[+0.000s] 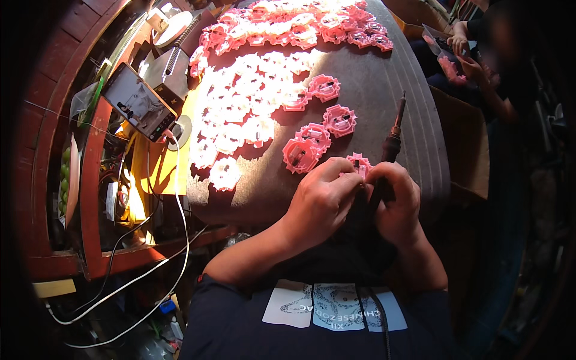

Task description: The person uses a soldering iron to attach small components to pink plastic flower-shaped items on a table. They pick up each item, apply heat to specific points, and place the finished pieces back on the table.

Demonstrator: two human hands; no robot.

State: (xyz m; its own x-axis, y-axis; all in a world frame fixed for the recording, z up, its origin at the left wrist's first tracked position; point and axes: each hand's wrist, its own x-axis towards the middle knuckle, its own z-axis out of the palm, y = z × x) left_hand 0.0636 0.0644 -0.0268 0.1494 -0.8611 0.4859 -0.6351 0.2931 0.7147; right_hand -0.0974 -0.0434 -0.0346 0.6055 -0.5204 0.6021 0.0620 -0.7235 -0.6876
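Observation:
My right hand (397,201) is closed around a soldering iron (392,144), whose tip points up and away from me. The thumb and forefinger of that hand also meet at a small pink plastic part (359,163). From the other side, my left hand (321,198) pinches the same part, and its fingers hide the lower portion. Just beyond my left hand lie a few similar pink housings (300,155) with dark pieces inside. Farther off, many more pink housings (258,84) cover the grey work surface (384,78) in rows, some washed out by sunlight.
At the left, a phone (139,102) leans beside a grey metal box (168,72), with a white cable (183,222) hanging down. A roll (182,129) stands near the surface's left edge. Another person's hands (468,57) work at the upper right, above a cardboard box (462,141).

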